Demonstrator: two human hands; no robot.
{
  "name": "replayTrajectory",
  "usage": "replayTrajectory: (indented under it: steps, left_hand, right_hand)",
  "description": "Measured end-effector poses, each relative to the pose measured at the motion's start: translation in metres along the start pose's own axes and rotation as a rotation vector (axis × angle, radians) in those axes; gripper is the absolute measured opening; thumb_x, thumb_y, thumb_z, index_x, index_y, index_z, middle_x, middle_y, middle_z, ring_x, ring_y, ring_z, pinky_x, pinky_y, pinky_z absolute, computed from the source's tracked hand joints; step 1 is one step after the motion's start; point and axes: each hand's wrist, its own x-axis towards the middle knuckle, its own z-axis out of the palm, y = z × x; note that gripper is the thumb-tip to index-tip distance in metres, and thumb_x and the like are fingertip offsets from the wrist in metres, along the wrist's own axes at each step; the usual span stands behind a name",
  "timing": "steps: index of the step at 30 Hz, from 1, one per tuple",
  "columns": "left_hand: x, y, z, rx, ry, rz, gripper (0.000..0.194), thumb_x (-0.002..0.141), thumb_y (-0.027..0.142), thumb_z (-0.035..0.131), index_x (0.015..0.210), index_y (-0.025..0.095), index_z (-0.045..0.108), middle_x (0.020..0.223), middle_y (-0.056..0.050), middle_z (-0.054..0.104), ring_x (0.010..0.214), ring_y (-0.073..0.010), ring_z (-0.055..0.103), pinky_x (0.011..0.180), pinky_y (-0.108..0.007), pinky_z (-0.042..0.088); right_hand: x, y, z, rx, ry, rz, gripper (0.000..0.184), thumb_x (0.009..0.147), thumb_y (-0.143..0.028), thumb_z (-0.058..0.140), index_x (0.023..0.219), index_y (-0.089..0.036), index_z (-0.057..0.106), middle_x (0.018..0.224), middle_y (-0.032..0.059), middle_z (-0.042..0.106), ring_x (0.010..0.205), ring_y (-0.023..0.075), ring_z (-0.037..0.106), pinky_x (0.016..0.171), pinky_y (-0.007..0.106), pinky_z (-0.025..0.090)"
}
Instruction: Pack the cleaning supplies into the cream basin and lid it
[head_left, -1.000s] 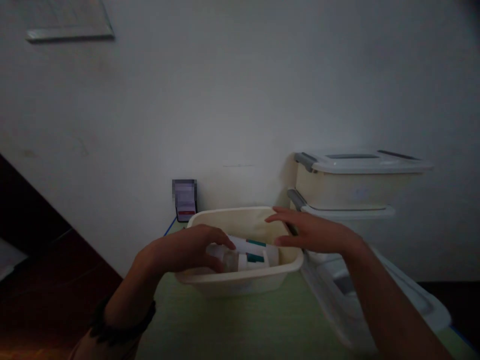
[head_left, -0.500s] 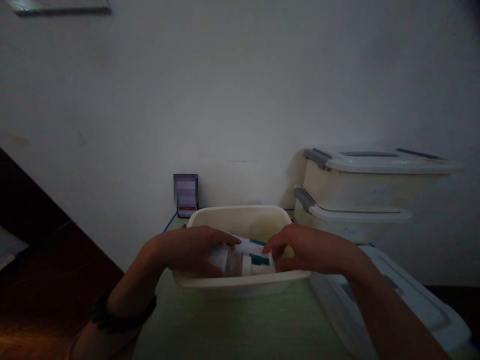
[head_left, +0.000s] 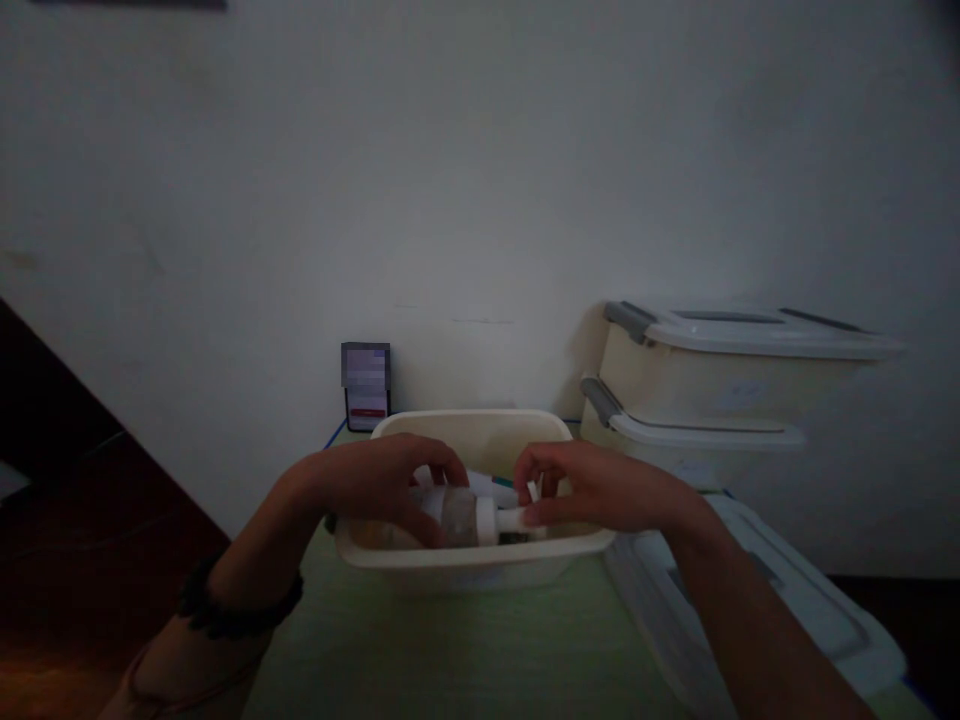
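A pump bottle with a white collar and a white pump head lies on its side at the front of a cream plastic bin. Its body looks clear or pale. My left hand is wrapped around the bottle body from the left. At the other end, the fingers of my right hand close on the white pump head. Behind the bottle, a white item with a teal-green band shows partly inside the bin. The fingers hide much of what else lies there.
The bin stands on a green-covered table. A phone leans against the wall behind it. To the right are stacked lidded boxes with grey latches, and a loose pale lid lies in front of them.
The bottle has been lifted slightly and its pump end shows more clearly. My right hand has moved from the teal-banded item onto the pump head. The view has shifted slightly.
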Motion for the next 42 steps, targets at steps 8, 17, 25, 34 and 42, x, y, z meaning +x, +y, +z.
replayTrajectory:
  steps: [8, 17, 25, 34, 42]
  left_hand:
    - [0.001, 0.001, 0.004, 0.056, 0.009, 0.079, 0.056, 0.074, 0.053, 0.061, 0.121, 0.024, 0.056, 0.119, -0.005, 0.06, 0.104, -0.0217, 0.056, 0.085, -0.029, 0.043]
    - [0.009, -0.004, 0.011, 0.069, -0.034, 0.212, 0.041, 0.084, 0.045, 0.052, 0.119, 0.025, 0.06, 0.119, -0.006, 0.06, 0.107, -0.0206, 0.056, 0.09, -0.029, 0.042]
    - [0.011, -0.011, 0.01, 0.047, 0.011, 0.233, 0.037, 0.092, 0.036, 0.038, 0.113, 0.017, 0.063, 0.112, -0.009, 0.067, 0.101, -0.0187, 0.061, 0.084, -0.027, 0.045]
    - [0.013, -0.006, 0.01, 0.053, 0.048, 0.197, 0.03, 0.088, 0.034, 0.046, 0.103, 0.021, 0.068, 0.101, -0.005, 0.071, 0.09, -0.0174, 0.064, 0.075, -0.023, 0.046]
    - [0.01, -0.017, 0.002, -0.111, -0.004, 0.175, 0.032, 0.085, 0.039, 0.049, 0.082, 0.019, 0.074, 0.068, 0.0, 0.07, 0.055, -0.0118, 0.055, 0.047, -0.017, 0.039]
  right_hand:
    - [0.008, 0.001, 0.004, 0.265, 0.173, -0.127, 0.014, 0.078, -0.028, 0.062, 0.081, -0.016, 0.054, 0.071, -0.0018, 0.058, 0.064, 0.0102, 0.055, 0.062, 0.023, 0.043]
    - [0.004, -0.004, 0.011, -0.065, -0.017, 0.013, 0.008, 0.072, -0.019, 0.064, 0.08, -0.016, 0.066, 0.071, 0.001, 0.067, 0.066, 0.0131, 0.062, 0.057, 0.021, 0.044]
    - [0.003, -0.005, 0.007, -0.09, -0.044, -0.089, 0.021, 0.085, -0.022, 0.049, 0.096, -0.013, 0.065, 0.084, 0.0053, 0.07, 0.066, 0.0118, 0.064, 0.06, 0.021, 0.045]
    - [-0.004, 0.0, -0.008, -0.264, 0.331, -0.09, 0.018, 0.086, -0.025, 0.05, 0.089, -0.016, 0.065, 0.081, 0.004, 0.067, 0.071, 0.0132, 0.058, 0.064, 0.024, 0.042]
    - [-0.018, 0.023, -0.026, -0.38, 0.187, 0.384, 0.031, 0.091, -0.014, 0.034, 0.106, -0.013, 0.061, 0.083, 0.0076, 0.069, 0.07, 0.0139, 0.063, 0.064, 0.024, 0.045]
